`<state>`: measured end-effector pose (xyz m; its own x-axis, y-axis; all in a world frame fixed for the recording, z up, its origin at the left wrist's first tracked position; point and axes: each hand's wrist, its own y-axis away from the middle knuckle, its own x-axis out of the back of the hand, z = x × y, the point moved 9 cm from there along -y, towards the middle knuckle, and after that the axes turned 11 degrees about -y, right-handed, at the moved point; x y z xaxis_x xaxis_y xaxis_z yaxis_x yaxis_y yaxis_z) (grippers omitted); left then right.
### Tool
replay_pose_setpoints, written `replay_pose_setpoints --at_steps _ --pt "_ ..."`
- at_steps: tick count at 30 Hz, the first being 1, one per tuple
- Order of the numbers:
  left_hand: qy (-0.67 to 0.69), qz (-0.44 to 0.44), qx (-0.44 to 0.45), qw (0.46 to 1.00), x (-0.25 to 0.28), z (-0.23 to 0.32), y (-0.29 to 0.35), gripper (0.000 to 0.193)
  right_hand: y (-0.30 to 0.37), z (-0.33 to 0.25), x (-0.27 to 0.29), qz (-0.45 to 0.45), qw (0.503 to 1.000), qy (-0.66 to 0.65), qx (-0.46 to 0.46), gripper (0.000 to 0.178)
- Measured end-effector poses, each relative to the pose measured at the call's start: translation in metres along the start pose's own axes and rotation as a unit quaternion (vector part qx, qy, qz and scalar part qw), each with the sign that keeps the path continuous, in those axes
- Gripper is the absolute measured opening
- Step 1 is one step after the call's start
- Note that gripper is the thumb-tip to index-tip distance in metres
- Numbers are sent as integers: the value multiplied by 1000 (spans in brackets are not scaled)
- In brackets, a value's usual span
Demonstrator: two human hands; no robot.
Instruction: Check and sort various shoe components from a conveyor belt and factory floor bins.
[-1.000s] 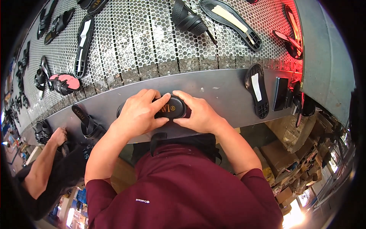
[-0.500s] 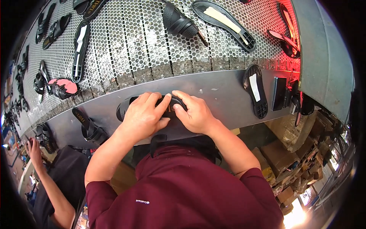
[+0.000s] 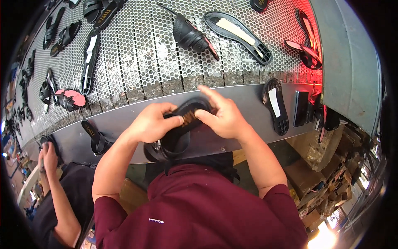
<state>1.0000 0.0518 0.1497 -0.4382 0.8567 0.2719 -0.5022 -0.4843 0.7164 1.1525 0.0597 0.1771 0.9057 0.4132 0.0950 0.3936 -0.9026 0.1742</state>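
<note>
A black sandal (image 3: 192, 107) with gold lettering on its insole is tilted between my hands, above the metal ledge. My left hand (image 3: 154, 123) is closed around its side, the thumb lying on the insole. On the other side my right hand (image 3: 226, 119) grips the heel end, its thumb pressed on the insole near the lettering. The right index finger is stretched out past the sandal's edge, slightly blurred. A wide strap (image 3: 176, 143) with a small metal buckle hangs toward my body. Fingers beneath the sole are hidden.
Beyond the metal ledge (image 3: 244, 97) runs a perforated conveyor (image 3: 137, 54) with several sandals and soles. A sole (image 3: 274, 106) with a white strip and a dark flat device (image 3: 301, 108) lie at right. Another sandal (image 3: 96, 137) is at left, near a co-worker's arm (image 3: 62, 203).
The sandal has been lifted from flat on the ledge, tilted and drawn toward me, showing strap and buckle. My right index finger has stretched outward. The co-worker's hands have moved onto a sandal.
</note>
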Motion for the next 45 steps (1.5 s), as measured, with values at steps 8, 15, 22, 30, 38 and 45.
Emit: replay_pose_setpoints --at_steps 8,15,22,30,38,45 --pt "277 149 29 949 -2 -15 -6 26 16 61 -55 -26 911 -286 -296 25" --pt "448 126 -12 885 -2 -9 -3 40 7 44 -43 -28 920 -294 -257 20" --pt "568 -2 -139 811 -87 -27 51 68 0 36 -18 0 924 -292 -248 19" --pt "568 186 2 802 -76 -32 38 22 -23 32 -19 -17 929 -312 -198 22" --pt "539 267 -68 796 8 -23 14 29 -33 11 -59 83 893 -392 -205 49" --pt "176 738 62 649 218 -199 182 54 -157 -60 46 150 913 -379 -20 34"
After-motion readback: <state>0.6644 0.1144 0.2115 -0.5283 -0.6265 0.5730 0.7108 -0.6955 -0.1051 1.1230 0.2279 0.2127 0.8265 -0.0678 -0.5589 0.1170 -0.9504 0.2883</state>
